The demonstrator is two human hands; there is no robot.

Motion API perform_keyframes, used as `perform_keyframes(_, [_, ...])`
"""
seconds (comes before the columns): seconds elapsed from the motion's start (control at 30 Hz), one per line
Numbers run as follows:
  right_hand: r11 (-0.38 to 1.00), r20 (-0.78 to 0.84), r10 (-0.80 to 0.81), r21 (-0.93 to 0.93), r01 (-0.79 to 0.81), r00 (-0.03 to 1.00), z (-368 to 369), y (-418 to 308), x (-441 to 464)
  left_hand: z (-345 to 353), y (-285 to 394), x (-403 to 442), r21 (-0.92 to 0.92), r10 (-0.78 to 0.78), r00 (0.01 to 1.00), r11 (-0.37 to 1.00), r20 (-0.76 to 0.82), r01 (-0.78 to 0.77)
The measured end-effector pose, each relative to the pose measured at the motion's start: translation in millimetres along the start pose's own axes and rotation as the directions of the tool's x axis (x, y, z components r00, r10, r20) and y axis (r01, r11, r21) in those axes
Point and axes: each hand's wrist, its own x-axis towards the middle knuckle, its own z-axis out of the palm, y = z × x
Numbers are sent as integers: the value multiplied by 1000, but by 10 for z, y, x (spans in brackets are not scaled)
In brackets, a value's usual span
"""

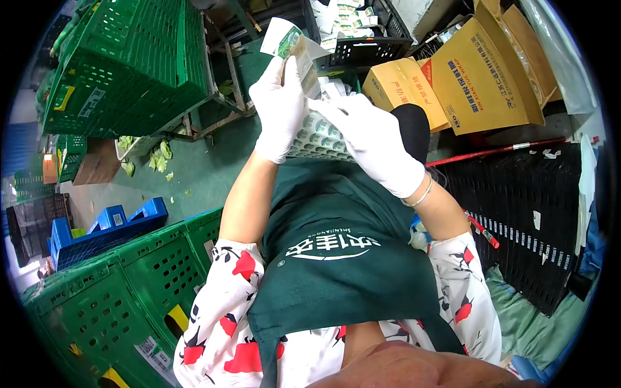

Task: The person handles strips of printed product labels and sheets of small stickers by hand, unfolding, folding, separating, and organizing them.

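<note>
In the head view, a sheet with rows of green round prints (321, 137) lies before the dark green apron (349, 288), its lower part by the lap and its upper end curling up beyond the hands. The left hand (278, 107), gloved in white, has its grip clamped on the sheet near that curled end, thumb against fingers, probably to keep the loose part from flopping over. The right hand (378, 139), gloved too, reaches across the sheet with its fingertips at or just beside its right edge; whether that grip pinches the material or only rests on it, I cannot tell. With the hands on opposite sides, the sheet is likely kept spread, and the lap seems to back it from below.

Past the hands, a black crate (369, 46) holds a heap of white-and-green printed pieces (349, 18), apparently placed there to be within reach. Cardboard boxes (482, 74) stand to its right, black crates (517, 213) nearer on the same side. Green stacked crates (126, 61) sit on a metal frame (228, 68) at upper left, presumably raised off the floor (210, 171), where leaves (160, 156) lie scattered.
</note>
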Motion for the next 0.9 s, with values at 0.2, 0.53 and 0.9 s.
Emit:
perform_keyframes(0.2, [367,336,469,767,-526,817,-447,223,2,-239,-221,228,-133,-316,878,914,360,383])
perform_keyframes(0.53, [115,595,368,734,-670,715,-121,876,313,-284,-47,256,-117,-308,637,837,706,534])
perform_keyframes(0.9, [344,610,99,720,-602,786,-202,699,338,-200,-167,236,-194,-413,523,617,746,763])
